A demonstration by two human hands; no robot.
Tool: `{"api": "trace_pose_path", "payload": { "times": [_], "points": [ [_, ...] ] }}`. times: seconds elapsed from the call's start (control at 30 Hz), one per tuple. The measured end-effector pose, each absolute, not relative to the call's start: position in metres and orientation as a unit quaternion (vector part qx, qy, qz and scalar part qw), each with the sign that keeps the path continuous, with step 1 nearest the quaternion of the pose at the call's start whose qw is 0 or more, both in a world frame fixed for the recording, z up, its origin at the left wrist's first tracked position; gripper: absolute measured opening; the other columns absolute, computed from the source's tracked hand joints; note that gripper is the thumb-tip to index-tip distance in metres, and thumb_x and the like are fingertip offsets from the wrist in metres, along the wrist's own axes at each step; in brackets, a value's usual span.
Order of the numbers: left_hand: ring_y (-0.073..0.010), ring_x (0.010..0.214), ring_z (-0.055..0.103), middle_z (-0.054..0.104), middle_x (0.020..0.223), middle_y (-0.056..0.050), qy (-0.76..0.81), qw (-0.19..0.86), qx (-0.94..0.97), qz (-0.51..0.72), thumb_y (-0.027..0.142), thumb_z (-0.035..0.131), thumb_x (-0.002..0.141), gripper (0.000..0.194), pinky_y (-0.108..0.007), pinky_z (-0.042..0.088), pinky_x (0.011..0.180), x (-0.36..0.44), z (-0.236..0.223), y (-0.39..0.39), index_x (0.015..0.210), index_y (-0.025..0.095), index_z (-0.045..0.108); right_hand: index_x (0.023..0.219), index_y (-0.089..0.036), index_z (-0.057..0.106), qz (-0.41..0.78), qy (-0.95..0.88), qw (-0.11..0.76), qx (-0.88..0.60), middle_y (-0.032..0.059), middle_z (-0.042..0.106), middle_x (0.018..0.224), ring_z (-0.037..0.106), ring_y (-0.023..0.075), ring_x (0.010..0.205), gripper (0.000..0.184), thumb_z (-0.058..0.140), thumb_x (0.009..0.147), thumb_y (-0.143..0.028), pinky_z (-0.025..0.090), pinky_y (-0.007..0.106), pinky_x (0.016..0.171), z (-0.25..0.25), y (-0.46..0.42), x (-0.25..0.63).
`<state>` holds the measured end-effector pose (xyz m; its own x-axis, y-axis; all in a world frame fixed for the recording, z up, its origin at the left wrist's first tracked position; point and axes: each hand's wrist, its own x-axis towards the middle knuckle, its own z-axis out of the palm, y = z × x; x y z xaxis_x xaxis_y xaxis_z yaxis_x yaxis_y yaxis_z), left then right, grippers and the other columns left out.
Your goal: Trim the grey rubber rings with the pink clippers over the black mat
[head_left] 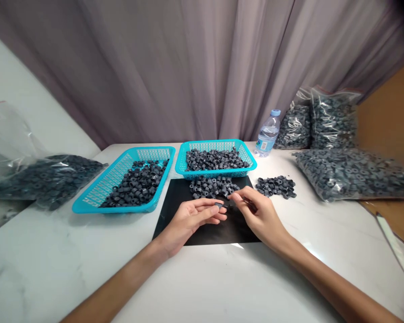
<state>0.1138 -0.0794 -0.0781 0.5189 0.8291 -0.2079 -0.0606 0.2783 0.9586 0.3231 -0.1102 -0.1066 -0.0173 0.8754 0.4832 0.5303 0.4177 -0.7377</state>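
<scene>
My left hand [191,217] rests on a black mat [205,229], its thumb and fingers pinched on a small dark grey ring-shaped part [218,205]. My right hand [256,211] lies beside it, fingers curled and pinched on something I cannot make out. Just beyond both hands sits a loose pile of the same grey parts [210,186] on the mat's far edge.
Two turquoise baskets hold grey parts: one at the left [97,193], one behind the mat [245,154]. A smaller heap [276,186] lies to the right. Clear bags of parts sit at the right [350,172] and left [43,177]. A water bottle [267,133] stands behind.
</scene>
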Motion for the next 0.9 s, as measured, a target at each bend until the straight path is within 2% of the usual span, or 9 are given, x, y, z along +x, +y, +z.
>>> {"api": "trace_pose_path", "payload": {
  "times": [0.13, 0.27, 0.37, 0.43, 0.5, 0.63, 0.9],
  "points": [
    [-0.0181, 0.094, 0.074, 0.080, 0.103, -0.011, 0.380, 0.704, 0.509, 0.318, 0.031, 0.080, 0.084, 0.032, -0.026, 0.054, 0.085, 0.115, -0.078, -0.079, 0.111, 0.014, 0.076, 0.091, -0.020, 0.065, 0.173, -0.697, 0.479, -0.504, 0.0042, 0.061, 0.081, 0.055, 0.0172, 0.068, 0.024, 0.050, 0.103, -0.034, 0.044, 0.029, 0.062, -0.103, -0.111, 0.325],
    [-0.0190, 0.094, 0.074, 0.079, 0.106, -0.012, 0.381, 0.702, 0.510, 0.321, 0.031, 0.081, 0.083, 0.032, -0.027, 0.054, 0.085, 0.115, -0.077, -0.079, 0.110, 0.015, 0.077, 0.114, -0.020, 0.063, 0.120, -0.727, 0.471, -0.485, 0.0110, 0.066, 0.101, 0.063, 0.0225, 0.092, 0.029, 0.036, 0.107, -0.028, 0.051, 0.035, 0.079, -0.107, -0.110, 0.331],
    [-0.0195, 0.094, 0.074, 0.080, 0.105, -0.011, 0.381, 0.700, 0.512, 0.320, 0.031, 0.081, 0.082, 0.032, -0.028, 0.054, 0.086, 0.115, -0.077, -0.078, 0.110, 0.015, 0.077, 0.124, -0.022, 0.058, 0.124, -0.744, 0.415, -0.509, 0.0083, 0.070, 0.098, 0.068, 0.0214, 0.086, 0.030, 0.035, 0.108, -0.030, 0.053, 0.034, 0.076, -0.107, -0.112, 0.335],
    [-0.0201, 0.094, 0.074, 0.080, 0.103, -0.011, 0.379, 0.700, 0.514, 0.321, 0.031, 0.081, 0.082, 0.032, -0.029, 0.053, 0.086, 0.115, -0.077, -0.079, 0.110, 0.015, 0.077, 0.125, -0.024, 0.057, 0.133, -0.750, 0.374, -0.529, 0.0059, 0.073, 0.095, 0.070, 0.0210, 0.080, 0.027, 0.040, 0.107, -0.035, 0.052, 0.032, 0.069, -0.105, -0.114, 0.336],
    [-0.0203, 0.093, 0.074, 0.080, 0.101, -0.011, 0.376, 0.701, 0.513, 0.322, 0.031, 0.082, 0.082, 0.032, -0.029, 0.053, 0.086, 0.115, -0.076, -0.079, 0.109, 0.015, 0.078, 0.124, -0.024, 0.057, 0.129, -0.760, 0.361, -0.526, 0.0065, 0.073, 0.101, 0.071, 0.0217, 0.084, 0.028, 0.041, 0.107, -0.039, 0.052, 0.032, 0.069, -0.103, -0.117, 0.336],
    [-0.0185, 0.090, 0.074, 0.080, 0.102, -0.011, 0.375, 0.706, 0.503, 0.329, 0.029, 0.083, 0.081, 0.031, -0.028, 0.054, 0.085, 0.115, -0.075, -0.079, 0.107, 0.014, 0.078, 0.119, -0.022, 0.060, 0.105, -0.779, 0.382, -0.487, 0.0085, 0.070, 0.104, 0.069, 0.0218, 0.092, 0.029, 0.035, 0.108, -0.032, 0.051, 0.032, 0.075, -0.101, -0.119, 0.333],
    [-0.0186, 0.090, 0.073, 0.079, 0.098, -0.011, 0.363, 0.713, 0.496, 0.339, 0.028, 0.082, 0.082, 0.034, -0.029, 0.055, 0.087, 0.112, -0.077, -0.080, 0.111, 0.013, 0.075, 0.129, -0.022, 0.064, 0.078, -0.797, 0.422, -0.425, 0.0059, 0.067, 0.085, 0.060, 0.0209, 0.077, 0.030, 0.048, 0.105, -0.031, 0.049, 0.034, 0.073, -0.099, -0.118, 0.331]
  ]
}}
